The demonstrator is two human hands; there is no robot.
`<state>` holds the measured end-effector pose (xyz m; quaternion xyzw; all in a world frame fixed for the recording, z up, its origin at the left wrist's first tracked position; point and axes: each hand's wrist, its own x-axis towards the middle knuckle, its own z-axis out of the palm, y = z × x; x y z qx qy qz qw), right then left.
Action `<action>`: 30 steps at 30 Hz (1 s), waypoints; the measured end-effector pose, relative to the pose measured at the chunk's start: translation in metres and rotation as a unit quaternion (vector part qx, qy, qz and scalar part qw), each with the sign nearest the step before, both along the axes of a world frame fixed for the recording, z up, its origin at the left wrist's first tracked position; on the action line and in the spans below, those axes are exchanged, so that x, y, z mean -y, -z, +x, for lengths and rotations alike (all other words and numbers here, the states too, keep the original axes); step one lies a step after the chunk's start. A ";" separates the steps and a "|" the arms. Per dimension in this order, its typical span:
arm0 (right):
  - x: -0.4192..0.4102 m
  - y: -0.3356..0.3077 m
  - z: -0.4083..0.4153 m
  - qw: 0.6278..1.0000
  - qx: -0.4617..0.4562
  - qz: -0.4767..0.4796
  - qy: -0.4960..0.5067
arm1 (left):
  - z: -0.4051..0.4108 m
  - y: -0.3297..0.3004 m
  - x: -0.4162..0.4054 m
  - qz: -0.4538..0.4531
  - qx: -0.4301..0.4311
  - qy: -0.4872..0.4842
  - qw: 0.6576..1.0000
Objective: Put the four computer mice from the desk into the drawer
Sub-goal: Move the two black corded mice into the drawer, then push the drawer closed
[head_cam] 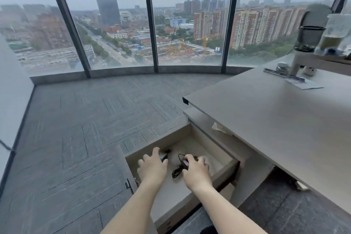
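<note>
Open pale wooden drawer (226, 167): left hand (152, 165) curled over a dark mouse (163, 156), right hand (197, 167) clamped on a dark corded mouse (185, 162); risk, its looped black cable (176, 172) snagging fingers on withdrawal; grey bench (275, 119) beyond shows no mice.
</note>
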<state>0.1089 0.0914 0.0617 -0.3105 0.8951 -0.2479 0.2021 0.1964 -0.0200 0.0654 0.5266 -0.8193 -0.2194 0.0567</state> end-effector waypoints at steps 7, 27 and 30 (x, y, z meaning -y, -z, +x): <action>0.036 0.033 -0.002 0.974 -0.005 0.213 -0.075 | -0.007 0.054 0.012 0.110 0.138 0.006 0.984; -0.055 0.019 0.063 0.977 0.001 -0.195 -0.082 | 0.084 0.007 0.012 -0.033 -0.315 -0.142 0.938; -0.076 0.032 0.096 0.978 0.030 -0.166 -0.123 | 0.113 0.034 0.008 0.145 -0.336 -0.273 0.890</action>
